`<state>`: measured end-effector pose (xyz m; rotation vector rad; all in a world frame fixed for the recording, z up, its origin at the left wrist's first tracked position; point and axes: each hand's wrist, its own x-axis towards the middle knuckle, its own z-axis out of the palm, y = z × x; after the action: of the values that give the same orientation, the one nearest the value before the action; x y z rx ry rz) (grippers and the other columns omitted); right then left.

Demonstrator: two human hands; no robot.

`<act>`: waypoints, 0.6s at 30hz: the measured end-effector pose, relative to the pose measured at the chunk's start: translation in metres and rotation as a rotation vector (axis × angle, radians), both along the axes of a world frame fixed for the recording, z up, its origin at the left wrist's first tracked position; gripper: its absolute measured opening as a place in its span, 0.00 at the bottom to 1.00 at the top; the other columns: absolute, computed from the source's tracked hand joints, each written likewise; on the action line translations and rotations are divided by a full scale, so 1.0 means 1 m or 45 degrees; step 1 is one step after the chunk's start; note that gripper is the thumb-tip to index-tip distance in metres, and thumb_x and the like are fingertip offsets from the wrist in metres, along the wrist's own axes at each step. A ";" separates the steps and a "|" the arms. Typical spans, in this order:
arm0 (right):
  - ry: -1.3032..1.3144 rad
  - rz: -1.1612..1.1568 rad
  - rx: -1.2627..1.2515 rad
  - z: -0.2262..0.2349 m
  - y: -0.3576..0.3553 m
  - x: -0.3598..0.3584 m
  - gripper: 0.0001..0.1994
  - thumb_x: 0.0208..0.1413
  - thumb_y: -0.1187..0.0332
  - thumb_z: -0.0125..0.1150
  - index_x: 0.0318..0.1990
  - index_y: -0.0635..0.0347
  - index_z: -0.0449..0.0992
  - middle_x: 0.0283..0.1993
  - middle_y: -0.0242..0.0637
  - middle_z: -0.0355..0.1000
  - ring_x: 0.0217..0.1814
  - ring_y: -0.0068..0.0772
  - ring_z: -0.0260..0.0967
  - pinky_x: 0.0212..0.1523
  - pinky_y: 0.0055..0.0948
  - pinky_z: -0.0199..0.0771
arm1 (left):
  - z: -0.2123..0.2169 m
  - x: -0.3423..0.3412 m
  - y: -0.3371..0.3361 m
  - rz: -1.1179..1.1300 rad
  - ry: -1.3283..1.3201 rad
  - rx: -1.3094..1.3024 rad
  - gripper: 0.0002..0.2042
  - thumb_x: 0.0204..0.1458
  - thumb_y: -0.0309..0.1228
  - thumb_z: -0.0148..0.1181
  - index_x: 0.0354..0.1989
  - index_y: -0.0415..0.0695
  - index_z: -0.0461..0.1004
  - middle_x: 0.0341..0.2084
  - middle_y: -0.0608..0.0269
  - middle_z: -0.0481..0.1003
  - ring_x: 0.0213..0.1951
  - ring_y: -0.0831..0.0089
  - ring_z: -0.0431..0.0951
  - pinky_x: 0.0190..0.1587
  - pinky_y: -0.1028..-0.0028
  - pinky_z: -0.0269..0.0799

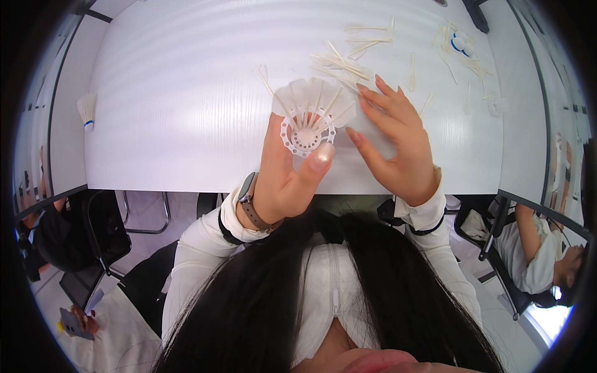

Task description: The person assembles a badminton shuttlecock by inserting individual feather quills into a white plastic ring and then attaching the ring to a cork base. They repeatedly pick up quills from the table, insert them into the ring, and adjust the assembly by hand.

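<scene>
My left hand [281, 186] is closed around a partly feathered shuttlecock [314, 98], holding it over the near part of the table. White feathers fan out from its far side, and their quills run in toward a round base [305, 138] dotted with small holes. Around that base sits a white ring [286, 140] with holes along it, and my left thumb presses on the ring's near right edge. To the right, my right hand [404, 146] is open with its fingers spread, apart from the shuttlecock. Its fingertips are close to a pile of loose feathers [339, 64].
More loose feathers [370, 45] lie farther back on the white table [186, 93]. At the far right are blue-banded shuttlecock parts [461, 43] and a small white ring [495, 107]. A feathered shuttlecock [87, 112] stands at the left edge. Low partitions [525, 93] flank the table.
</scene>
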<state>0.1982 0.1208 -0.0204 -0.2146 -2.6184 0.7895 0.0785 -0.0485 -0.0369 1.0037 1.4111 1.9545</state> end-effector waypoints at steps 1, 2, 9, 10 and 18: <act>0.043 -0.016 -0.018 0.000 0.000 0.000 0.19 0.50 0.77 0.69 0.52 0.65 0.78 0.59 0.46 0.74 0.68 0.52 0.65 0.68 0.49 0.58 | -0.001 0.000 0.000 0.007 0.008 0.002 0.28 0.59 0.33 0.55 0.63 0.31 0.55 0.43 0.59 0.68 0.38 0.78 0.66 0.43 0.77 0.65; 0.088 -0.038 -0.034 -0.001 0.000 0.000 0.18 0.50 0.79 0.68 0.51 0.66 0.79 0.57 0.45 0.75 0.66 0.51 0.68 0.67 0.46 0.62 | -0.001 0.000 0.000 0.013 0.015 0.004 0.28 0.59 0.33 0.54 0.63 0.31 0.55 0.44 0.59 0.68 0.39 0.78 0.67 0.44 0.76 0.66; 0.249 -0.130 -0.211 0.006 -0.004 -0.002 0.12 0.48 0.85 0.65 0.40 0.64 0.83 0.44 0.41 0.80 0.44 0.37 0.78 0.45 0.28 0.76 | -0.005 0.001 -0.002 0.025 0.125 0.048 0.29 0.56 0.39 0.62 0.60 0.38 0.57 0.50 0.55 0.65 0.54 0.65 0.67 0.56 0.63 0.64; 0.214 -0.063 -0.375 0.008 -0.003 0.000 0.12 0.49 0.85 0.65 0.40 0.64 0.83 0.44 0.41 0.80 0.45 0.35 0.78 0.45 0.27 0.76 | -0.005 -0.001 -0.001 -0.002 0.214 0.050 0.29 0.55 0.38 0.64 0.59 0.40 0.58 0.50 0.55 0.64 0.55 0.63 0.66 0.58 0.60 0.64; 0.025 0.274 -1.109 0.017 0.004 0.009 0.10 0.50 0.85 0.65 0.39 0.62 0.84 0.41 0.41 0.80 0.43 0.31 0.77 0.45 0.26 0.76 | 0.008 -0.002 0.001 0.048 0.303 -0.056 0.20 0.49 0.24 0.71 0.41 0.44 0.62 0.36 0.61 0.68 0.36 0.78 0.68 0.39 0.76 0.65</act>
<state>0.2070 0.1250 -0.0037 -0.1523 -2.1277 1.9502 0.0767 -0.0477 -0.0291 1.2301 1.6036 1.8703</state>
